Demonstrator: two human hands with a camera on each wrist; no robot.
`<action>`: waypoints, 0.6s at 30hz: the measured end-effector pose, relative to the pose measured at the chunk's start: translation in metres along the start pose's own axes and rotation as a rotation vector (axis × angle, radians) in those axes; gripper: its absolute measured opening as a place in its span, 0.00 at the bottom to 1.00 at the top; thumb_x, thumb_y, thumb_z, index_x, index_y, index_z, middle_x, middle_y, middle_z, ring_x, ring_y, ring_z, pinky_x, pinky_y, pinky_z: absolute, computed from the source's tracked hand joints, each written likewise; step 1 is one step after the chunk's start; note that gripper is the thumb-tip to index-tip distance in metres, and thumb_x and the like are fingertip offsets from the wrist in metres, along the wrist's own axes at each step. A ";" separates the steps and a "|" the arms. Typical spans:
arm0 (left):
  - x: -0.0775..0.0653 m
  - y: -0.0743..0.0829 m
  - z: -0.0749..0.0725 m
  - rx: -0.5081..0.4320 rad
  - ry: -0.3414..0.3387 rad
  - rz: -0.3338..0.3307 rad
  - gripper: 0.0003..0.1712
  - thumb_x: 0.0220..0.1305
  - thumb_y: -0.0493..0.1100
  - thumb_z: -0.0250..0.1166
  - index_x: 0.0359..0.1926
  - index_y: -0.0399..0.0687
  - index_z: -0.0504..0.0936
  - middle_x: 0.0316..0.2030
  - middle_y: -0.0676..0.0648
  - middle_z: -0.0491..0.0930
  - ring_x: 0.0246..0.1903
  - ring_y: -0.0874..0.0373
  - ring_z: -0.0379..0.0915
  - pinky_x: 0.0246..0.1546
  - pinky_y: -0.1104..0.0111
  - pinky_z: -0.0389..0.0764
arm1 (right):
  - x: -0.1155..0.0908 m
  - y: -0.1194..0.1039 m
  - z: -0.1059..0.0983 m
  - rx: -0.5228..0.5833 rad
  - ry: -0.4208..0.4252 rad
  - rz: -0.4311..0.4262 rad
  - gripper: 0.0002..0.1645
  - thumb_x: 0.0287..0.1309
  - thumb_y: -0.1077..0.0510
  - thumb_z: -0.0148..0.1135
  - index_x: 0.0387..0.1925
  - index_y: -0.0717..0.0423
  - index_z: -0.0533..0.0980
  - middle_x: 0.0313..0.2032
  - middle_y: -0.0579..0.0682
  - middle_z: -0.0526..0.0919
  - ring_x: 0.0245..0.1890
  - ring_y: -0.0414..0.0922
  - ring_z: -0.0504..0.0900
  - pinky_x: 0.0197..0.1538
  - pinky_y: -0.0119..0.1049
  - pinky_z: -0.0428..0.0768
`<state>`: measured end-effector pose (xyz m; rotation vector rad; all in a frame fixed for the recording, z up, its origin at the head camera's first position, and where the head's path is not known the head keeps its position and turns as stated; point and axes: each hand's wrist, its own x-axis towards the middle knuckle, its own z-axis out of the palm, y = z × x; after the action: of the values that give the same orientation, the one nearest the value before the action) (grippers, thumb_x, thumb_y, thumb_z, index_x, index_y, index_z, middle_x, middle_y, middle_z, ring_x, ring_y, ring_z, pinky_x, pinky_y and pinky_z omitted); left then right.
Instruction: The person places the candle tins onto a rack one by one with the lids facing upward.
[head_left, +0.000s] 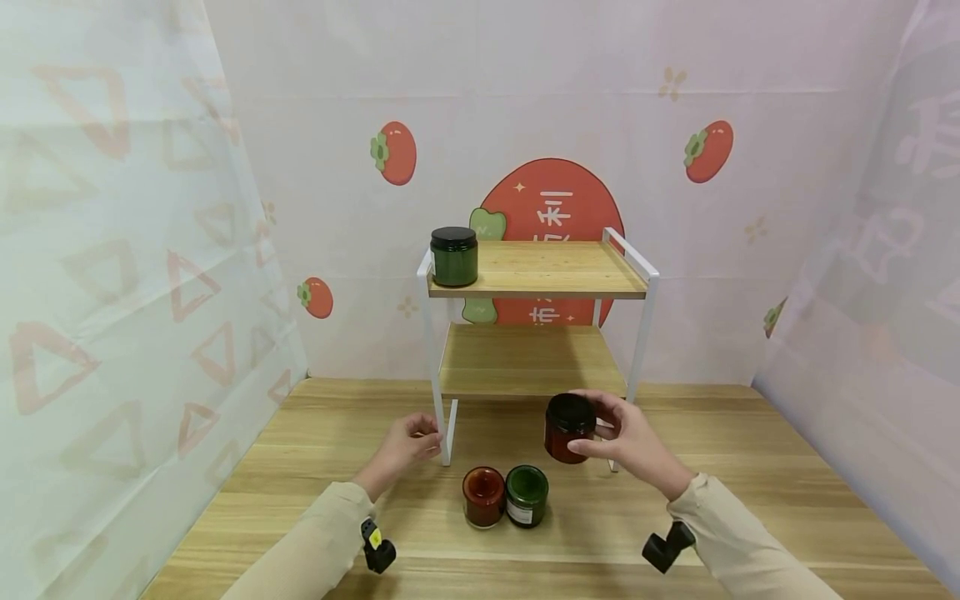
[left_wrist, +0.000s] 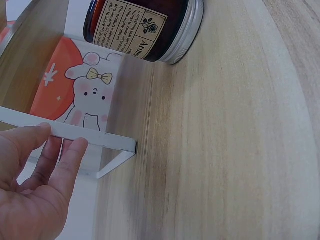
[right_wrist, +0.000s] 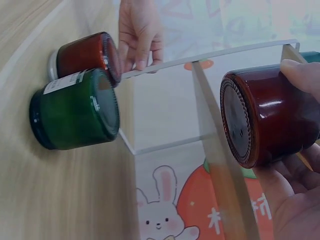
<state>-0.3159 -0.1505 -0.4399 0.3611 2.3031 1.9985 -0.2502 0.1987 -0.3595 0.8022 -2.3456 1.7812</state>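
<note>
My right hand (head_left: 626,433) grips a dark red glass jar (right_wrist: 280,112) with a black lid, held above the table in front of the shelf's right side. My left hand (head_left: 408,450) pinches the front left white leg (left_wrist: 75,132) of a two-tier rack between thumb and fingers. Below and between the hands, a red jar (head_left: 483,497) and a green jar (head_left: 527,497) stand side by side on the table. Both are bottom up, lids down, as the right wrist view shows. Another green jar (head_left: 454,260), black-lidded and upright, is on the top shelf's left front corner.
The rack has a wooden top shelf (head_left: 555,265) with white side rails and a lower wooden shelf (head_left: 532,358). It stands on a wood-grain table (head_left: 300,500). Printed cloth walls (head_left: 337,208) enclose the back and both sides.
</note>
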 end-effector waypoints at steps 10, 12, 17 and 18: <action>0.002 -0.003 0.001 -0.004 0.006 -0.005 0.08 0.64 0.28 0.60 0.42 0.27 0.73 0.34 0.44 0.76 0.35 0.59 0.75 0.43 0.67 0.86 | 0.010 -0.017 -0.006 0.061 0.014 -0.015 0.40 0.46 0.71 0.72 0.61 0.73 0.65 0.54 0.54 0.75 0.50 0.32 0.80 0.52 0.27 0.81; 0.002 -0.003 0.001 -0.001 0.006 -0.002 0.08 0.64 0.28 0.60 0.42 0.27 0.73 0.34 0.44 0.75 0.35 0.58 0.75 0.44 0.66 0.86 | 0.012 -0.022 -0.007 0.066 0.013 -0.019 0.40 0.46 0.71 0.72 0.61 0.73 0.65 0.54 0.53 0.75 0.50 0.33 0.81 0.52 0.27 0.82; 0.002 -0.003 0.000 0.009 -0.001 0.006 0.07 0.64 0.28 0.60 0.42 0.27 0.73 0.34 0.45 0.75 0.36 0.57 0.75 0.45 0.66 0.86 | 0.020 -0.039 -0.012 0.040 0.002 -0.028 0.40 0.48 0.69 0.72 0.62 0.71 0.65 0.56 0.58 0.74 0.50 0.33 0.80 0.52 0.27 0.82; 0.002 -0.003 0.000 0.008 -0.002 0.006 0.08 0.64 0.28 0.60 0.42 0.27 0.73 0.34 0.45 0.75 0.36 0.57 0.76 0.45 0.66 0.86 | 0.022 -0.042 -0.014 0.032 0.002 -0.028 0.40 0.49 0.68 0.72 0.62 0.70 0.65 0.56 0.59 0.74 0.50 0.33 0.81 0.52 0.27 0.82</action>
<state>-0.3179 -0.1505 -0.4426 0.3711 2.3119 1.9913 -0.2533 0.1956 -0.3099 0.8331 -2.2985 1.8116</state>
